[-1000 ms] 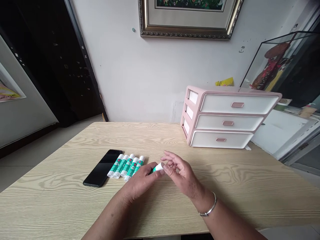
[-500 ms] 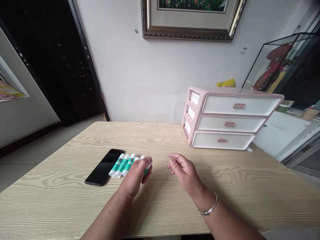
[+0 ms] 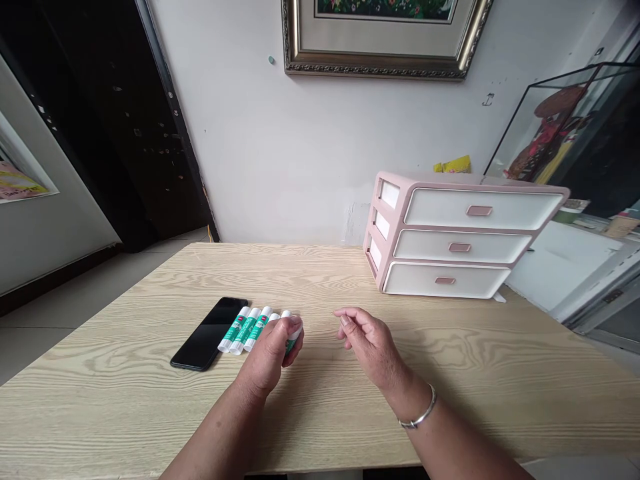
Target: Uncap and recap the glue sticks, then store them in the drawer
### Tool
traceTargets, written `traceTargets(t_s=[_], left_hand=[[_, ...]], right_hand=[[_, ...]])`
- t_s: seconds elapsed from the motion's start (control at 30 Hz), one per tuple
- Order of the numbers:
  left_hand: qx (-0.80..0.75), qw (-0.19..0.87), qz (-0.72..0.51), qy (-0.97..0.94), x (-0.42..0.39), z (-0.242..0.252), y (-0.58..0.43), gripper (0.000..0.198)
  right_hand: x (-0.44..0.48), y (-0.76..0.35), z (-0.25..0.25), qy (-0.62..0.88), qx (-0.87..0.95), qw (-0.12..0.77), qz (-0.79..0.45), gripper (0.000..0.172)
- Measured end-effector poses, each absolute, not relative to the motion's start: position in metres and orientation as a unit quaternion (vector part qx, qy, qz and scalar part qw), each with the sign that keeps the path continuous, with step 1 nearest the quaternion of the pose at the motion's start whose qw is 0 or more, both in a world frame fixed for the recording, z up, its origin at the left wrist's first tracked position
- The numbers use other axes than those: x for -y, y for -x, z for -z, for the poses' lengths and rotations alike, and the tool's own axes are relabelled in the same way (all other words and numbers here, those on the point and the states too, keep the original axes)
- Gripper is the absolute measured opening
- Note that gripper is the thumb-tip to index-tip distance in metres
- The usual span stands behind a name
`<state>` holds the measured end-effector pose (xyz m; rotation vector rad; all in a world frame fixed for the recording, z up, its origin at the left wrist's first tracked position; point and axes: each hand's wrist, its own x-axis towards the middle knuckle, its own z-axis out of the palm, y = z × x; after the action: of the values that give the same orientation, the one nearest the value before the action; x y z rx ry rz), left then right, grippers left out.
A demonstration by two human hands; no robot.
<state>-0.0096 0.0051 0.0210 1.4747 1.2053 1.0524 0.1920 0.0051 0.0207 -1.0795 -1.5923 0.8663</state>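
Observation:
My left hand [image 3: 270, 353] is closed around a glue stick [image 3: 292, 341] with a green label, thumb pressed over it; the fingers hide most of it. Several white glue sticks [image 3: 246, 330] with green labels lie side by side on the wooden table, just left of that hand and partly covered by it. To the right, my right hand [image 3: 367, 343] hovers above the table with its fingers loosely bent and apart, nothing between them. A silver bangle [image 3: 421, 413] circles the right wrist.
A black phone [image 3: 207, 337] lies left of the glue sticks, touching or nearly touching them. At the back right of the table [image 3: 125, 407] stands a pink and white three-drawer cabinet [image 3: 460, 247], its drawers closed. Behind the table is a white wall with a framed picture [image 3: 375, 67].
Almost nothing differs. My left thumb has shifted slightly on the glue stick; my right hand stays in the same place.

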Motion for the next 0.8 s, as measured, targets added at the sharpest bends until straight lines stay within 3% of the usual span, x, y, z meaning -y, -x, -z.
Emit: traceTargets(t_s=[0.2, 0.53, 0.67, 0.8], left_hand=[[-0.509, 0.451, -0.441, -0.586, -0.004, -0.029, 0.009, 0.059], [-0.483, 0.497, -0.318, -0.647, -0.005, -0.023, -0.001, 0.036], [-0.483, 0.524, -0.289, -0.639, -0.006, -0.022, -0.001, 0.039], [-0.481, 0.484, -0.283, -0.674, -0.008, -0.017, 0.000, 0.041]], right_hand=[[-0.005, -0.192, -0.018, 0.447, 0.674, 0.479, -0.343, 0.034], [-0.007, -0.182, -0.004, 0.400, 0.725, 0.404, -0.388, 0.039], [-0.012, -0.176, 0.005, 0.369, 0.702, 0.403, -0.457, 0.037], [-0.017, -0.173, 0.013, 0.371, 0.687, 0.395, -0.485, 0.036]])
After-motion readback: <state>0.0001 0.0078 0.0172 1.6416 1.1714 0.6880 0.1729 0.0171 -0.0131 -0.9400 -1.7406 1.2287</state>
